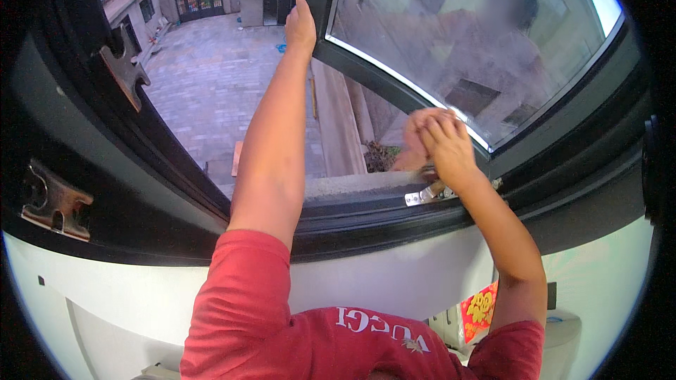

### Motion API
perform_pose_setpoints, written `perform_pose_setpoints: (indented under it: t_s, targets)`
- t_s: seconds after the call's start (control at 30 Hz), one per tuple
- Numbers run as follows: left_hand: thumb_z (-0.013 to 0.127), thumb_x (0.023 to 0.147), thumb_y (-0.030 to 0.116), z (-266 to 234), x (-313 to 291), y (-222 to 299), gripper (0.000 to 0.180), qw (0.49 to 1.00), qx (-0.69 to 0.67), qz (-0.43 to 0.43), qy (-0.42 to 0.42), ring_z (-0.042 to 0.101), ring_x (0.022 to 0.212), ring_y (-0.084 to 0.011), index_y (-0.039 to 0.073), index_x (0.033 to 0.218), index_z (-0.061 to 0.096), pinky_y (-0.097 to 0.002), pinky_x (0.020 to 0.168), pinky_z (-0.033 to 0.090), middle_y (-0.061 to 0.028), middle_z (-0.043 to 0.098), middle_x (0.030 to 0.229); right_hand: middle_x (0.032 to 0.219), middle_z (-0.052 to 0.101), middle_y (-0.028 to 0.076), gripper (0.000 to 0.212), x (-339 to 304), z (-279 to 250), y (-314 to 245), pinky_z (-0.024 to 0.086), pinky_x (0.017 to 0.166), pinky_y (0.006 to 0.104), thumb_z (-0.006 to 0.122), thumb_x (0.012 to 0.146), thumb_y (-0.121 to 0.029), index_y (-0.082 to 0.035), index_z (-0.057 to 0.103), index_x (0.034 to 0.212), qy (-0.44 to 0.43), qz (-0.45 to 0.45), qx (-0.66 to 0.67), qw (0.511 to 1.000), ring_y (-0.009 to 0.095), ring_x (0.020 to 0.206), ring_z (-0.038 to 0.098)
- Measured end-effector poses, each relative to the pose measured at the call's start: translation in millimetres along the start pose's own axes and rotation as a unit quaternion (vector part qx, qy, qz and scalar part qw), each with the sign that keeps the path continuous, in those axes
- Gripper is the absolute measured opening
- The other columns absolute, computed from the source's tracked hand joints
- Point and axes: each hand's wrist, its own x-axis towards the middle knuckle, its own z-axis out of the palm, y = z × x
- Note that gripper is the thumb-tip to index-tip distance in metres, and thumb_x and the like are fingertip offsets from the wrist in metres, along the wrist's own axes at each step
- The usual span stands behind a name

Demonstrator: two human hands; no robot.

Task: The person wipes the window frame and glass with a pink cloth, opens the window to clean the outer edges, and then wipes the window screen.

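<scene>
Clenched around the top edge of the open window sash (394, 91), the left hand (301, 24) sits up at about twelve o'clock, arm stretched straight out through the opening, steadying the dark frame. Down at about three o'clock from centre, the right hand (442, 142) is curled in a loose fist against the lower corner of the same sash, pressed to the glass where it meets the frame; whether it pinches a cloth or some small thing I cannot tell, since the fingers hide whatever lies under them.

From that right grip the sash runs away toward one o'clock, its long lower rail slanting from ten o'clock down to four o'clock, so the right hand is far the nearer to the bottom corner and the left the nearer to the top. Just under the right hand, toward seven o'clock, a small silvery metal bracket (422, 195) pokes out on the sill (352, 184), touching the frame's foot.

The pane looks hazy and reflective, showing a blurred figure in pinkish red. Its frame is dark green-black, with a pale strip along the glass edge. Two bronze-coloured hinge plates (125, 67) sit on the frame at nine and ten o'clock, well apart from both hands. Beyond lies a paved courtyard (204, 77).
</scene>
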Motion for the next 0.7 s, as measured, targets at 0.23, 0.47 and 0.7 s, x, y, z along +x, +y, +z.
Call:
perform_pose_setpoints:
  t_s: [0.23, 0.47, 0.7]
  targets:
    - [0.010, 0.095, 0.072, 2.0, 38.5, -43.0, 0.096, 0.993, -0.108, -0.048, -0.018, 0.051, 0.126, -0.0439, -0.004, 0.123, 0.062, -0.0462, 0.107, 0.035, -0.0292, 0.060, 0.127, 0.126, 0.055, 0.008, 0.040, -38.6, -17.7, 17.5, 0.040, 0.098, 0.0444, 0.057, 0.081, -0.019, -0.008, 0.064, 0.119, 0.004, 0.006, -0.008, 1.000, 0.026, 0.123, 0.049]
    - [0.004, 0.090, 0.079, 8.6, 56.5, -65.4, 0.104, 0.980, -0.155, -0.089, -0.093, 0.051, 0.129, -0.0374, 0.003, 0.128, 0.063, -0.0403, 0.110, 0.033, -0.0222, 0.061, 0.130, 0.129, 0.054, 0.008, 0.038, 80.5, 41.6, -29.3, 0.034, 0.107, 0.0431, 0.058, 0.083, -0.025, -0.008, 0.064, 0.117, 0.055, -0.079, -0.027, 0.995, 0.028, 0.126, 0.046]
    - [0.001, 0.090, 0.078, -4.7, 49.1, -60.8, 0.106, 0.989, -0.110, -0.044, -0.089, 0.049, 0.129, -0.0416, 0.001, 0.124, 0.064, -0.0426, 0.108, 0.034, -0.0279, 0.059, 0.130, 0.120, 0.056, 0.006, 0.048, 233.6, 33.4, -72.4, 0.040, 0.100, 0.0417, 0.060, 0.079, -0.024, -0.007, 0.056, 0.124, 0.174, 0.017, -0.074, 0.982, 0.026, 0.116, 0.052]
